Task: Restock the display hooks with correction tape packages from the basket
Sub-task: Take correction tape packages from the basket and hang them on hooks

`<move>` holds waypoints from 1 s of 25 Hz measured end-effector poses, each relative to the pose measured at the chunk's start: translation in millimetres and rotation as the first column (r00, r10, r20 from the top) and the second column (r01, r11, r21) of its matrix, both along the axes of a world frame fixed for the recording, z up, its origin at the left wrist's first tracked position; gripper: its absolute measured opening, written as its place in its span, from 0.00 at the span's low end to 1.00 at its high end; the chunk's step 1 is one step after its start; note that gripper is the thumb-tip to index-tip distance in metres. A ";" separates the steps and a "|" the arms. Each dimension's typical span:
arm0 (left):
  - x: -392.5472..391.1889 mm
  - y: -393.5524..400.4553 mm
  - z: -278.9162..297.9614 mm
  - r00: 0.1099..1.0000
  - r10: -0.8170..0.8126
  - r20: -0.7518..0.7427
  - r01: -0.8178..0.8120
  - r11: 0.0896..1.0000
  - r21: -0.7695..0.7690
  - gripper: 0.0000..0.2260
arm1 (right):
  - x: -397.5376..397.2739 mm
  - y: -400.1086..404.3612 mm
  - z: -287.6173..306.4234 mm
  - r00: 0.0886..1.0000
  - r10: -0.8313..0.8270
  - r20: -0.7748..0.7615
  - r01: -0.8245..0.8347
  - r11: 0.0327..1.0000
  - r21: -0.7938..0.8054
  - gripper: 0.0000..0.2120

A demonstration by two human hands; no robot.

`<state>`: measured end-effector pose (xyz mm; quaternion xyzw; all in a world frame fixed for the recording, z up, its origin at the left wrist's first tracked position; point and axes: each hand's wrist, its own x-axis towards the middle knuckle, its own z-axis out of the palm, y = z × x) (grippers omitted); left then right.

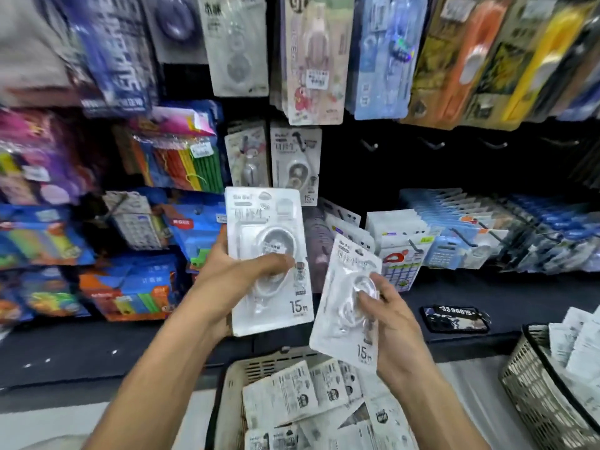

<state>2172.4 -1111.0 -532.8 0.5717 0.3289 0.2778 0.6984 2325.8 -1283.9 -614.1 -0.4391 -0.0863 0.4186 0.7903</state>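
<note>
- Presently, the left hand (240,271) grips a white correction tape package (268,254), thumb curled across its clear blister, fingers behind the card; it is held upright in front of the display.
- The right hand (394,323) pinches a second package (349,303), thumb and fingertips on its blister; this one is tilted and sits lower, just beside the first.
- Below both hands stands a beige basket (233,378) holding more packages (308,394), lying flat and overlapping.
- A matching package (296,164) hangs on the dark board above the left hand; to its right, bare display hooks (431,144) project in a row.
- A second basket (532,384) with white packs stands at the right edge.
- A dark tag with digits (454,316) lies on the shelf ledge.
</note>
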 end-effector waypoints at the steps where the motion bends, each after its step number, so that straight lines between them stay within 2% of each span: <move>1: -5.9 14.5 18.1 0.999 0.008 0.040 -0.009 0.999 0.035 0.39 | 1.1 10.5 16.8 0.995 0.023 0.097 -0.026 0.999 0.032 0.29; 4: -19.3 43.1 44.1 0.989 0.036 0.144 -0.043 0.998 0.049 0.34 | 5.9 46.2 63.5 0.892 -0.009 0.452 -0.029 0.997 0.075 0.32; 6: -21.0 45.7 43.2 0.985 0.014 0.171 -0.023 0.998 0.050 0.30 | 12.0 70.8 91.3 0.802 -0.053 0.595 0.012 0.997 0.072 0.31; 8: -18.9 40.7 36.9 0.986 -0.012 0.165 0.004 0.999 0.051 0.33 | 20.3 89.2 110.0 0.732 -0.074 0.677 0.087 0.996 0.014 0.23; 11: -18.8 37.0 33.0 0.983 -0.076 0.169 0.069 0.996 0.048 0.32 | 29.9 97.6 110.0 0.718 -0.117 0.686 0.195 0.980 -0.036 0.12; 14: -18.5 40.1 32.4 0.978 -0.118 0.175 0.107 0.992 0.075 0.32 | 31.6 89.5 101.4 0.699 -0.160 0.697 0.254 0.967 -0.033 0.09; 19: -20.9 43.2 37.7 0.978 -0.134 0.160 0.121 0.989 0.088 0.30 | 35.5 91.5 97.9 0.614 -0.148 0.775 0.343 0.935 -0.093 0.05; 22: -31.7 46.8 41.0 0.981 -0.138 0.137 0.125 0.987 0.099 0.29 | 39.6 101.3 94.7 0.522 -0.116 0.845 0.456 0.875 -0.162 0.06; 23: -36.5 48.0 43.2 0.979 -0.138 0.149 0.124 0.988 0.096 0.27 | 41.7 104.1 94.3 0.503 -0.095 0.859 0.461 0.870 -0.173 0.06; 25: -43.7 49.9 45.5 0.969 -0.129 0.211 0.112 0.989 0.093 0.23 | 45.7 110.9 97.2 0.534 0.012 0.845 0.378 0.891 -0.251 0.09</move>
